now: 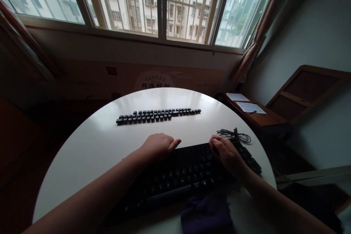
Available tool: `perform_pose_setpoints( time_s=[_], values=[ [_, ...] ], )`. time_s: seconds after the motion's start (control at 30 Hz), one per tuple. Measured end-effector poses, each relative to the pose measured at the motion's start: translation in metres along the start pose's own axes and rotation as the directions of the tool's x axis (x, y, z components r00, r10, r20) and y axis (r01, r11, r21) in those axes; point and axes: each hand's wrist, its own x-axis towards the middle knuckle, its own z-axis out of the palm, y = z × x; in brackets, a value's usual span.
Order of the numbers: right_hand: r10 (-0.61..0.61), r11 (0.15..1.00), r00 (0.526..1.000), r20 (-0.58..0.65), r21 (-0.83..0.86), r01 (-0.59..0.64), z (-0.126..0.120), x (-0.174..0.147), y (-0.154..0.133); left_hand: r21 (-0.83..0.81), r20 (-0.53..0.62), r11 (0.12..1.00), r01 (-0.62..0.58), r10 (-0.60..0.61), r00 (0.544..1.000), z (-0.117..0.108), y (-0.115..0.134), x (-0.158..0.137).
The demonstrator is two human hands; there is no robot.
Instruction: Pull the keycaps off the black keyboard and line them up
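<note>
A black keyboard lies tilted on the near part of the round white table, with a row of bare dark surface along its far edge. My left hand rests at the keyboard's far left edge, fingers curled down and thumb stretched to the right. At the far right corner is my right hand, its fingers pinched together; whatever they hold is hidden. Beyond both hands, loose black keycaps stand in rows. A purple cloth lies at the keyboard's near edge.
A coiled black cable lies right of my right hand, by more dark keys. Papers and a pen rest on a low wooden stand to the right. A barred window stands beyond the table.
</note>
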Motion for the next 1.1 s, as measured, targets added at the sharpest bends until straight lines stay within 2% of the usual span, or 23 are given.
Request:
perform_pose_setpoints(
  time_s=[0.33, 0.43, 0.53, 0.6, 0.67, 0.77, 0.87, 1.0, 1.1],
  values=[
    [-0.103, 0.967, 0.993, 0.063, -0.230, 0.114, 0.002, -0.003, -0.004, 0.023, 0.048, 1.000, 0.015, -0.016, 0.999, -0.003, 0.003, -0.001],
    [-0.168, 0.915, 0.981, 0.096, -0.355, 0.191, 0.006, -0.009, -0.009, 0.034, 0.046, 0.999, 0.010, -0.011, 0.999, -0.004, 0.004, -0.001],
    [-0.235, 0.826, 0.965, 0.118, -0.498, 0.262, 0.009, -0.014, -0.013, 0.042, 0.049, 0.999, 0.017, -0.019, 0.999, -0.004, 0.004, -0.001],
    [-0.252, 0.791, 0.958, 0.133, -0.541, 0.283, 0.009, -0.015, -0.013, 0.041, 0.048, 0.999, 0.018, -0.020, 0.999, -0.004, 0.004, -0.001],
    [-0.234, 0.825, 0.965, 0.120, -0.500, 0.262, 0.008, -0.015, -0.012, 0.037, 0.045, 0.999, 0.013, -0.015, 0.999, -0.003, 0.004, -0.001],
    [-0.166, 0.919, 0.984, 0.057, -0.354, 0.175, 0.006, -0.013, -0.006, 0.028, 0.034, 1.000, 0.009, -0.009, 0.999, -0.002, 0.003, 0.000],
    [-0.091, 0.977, 0.996, -0.010, -0.195, 0.087, 0.004, -0.009, -0.002, 0.022, 0.030, 1.000, 0.005, -0.006, 1.000, -0.001, 0.003, 0.000],
    [-0.012, 1.000, 0.992, -0.129, 0.020, 0.015, 0.002, -0.006, -0.002, 0.028, 0.037, 1.000, -0.003, 0.002, 0.999, 0.000, 0.001, 0.000],
    [-0.036, 0.998, 0.992, -0.125, 0.046, 0.043, 0.003, -0.006, -0.003, 0.046, 0.023, 0.998, -0.030, 0.029, 0.999, -0.002, 0.002, -0.001]
  ],
)
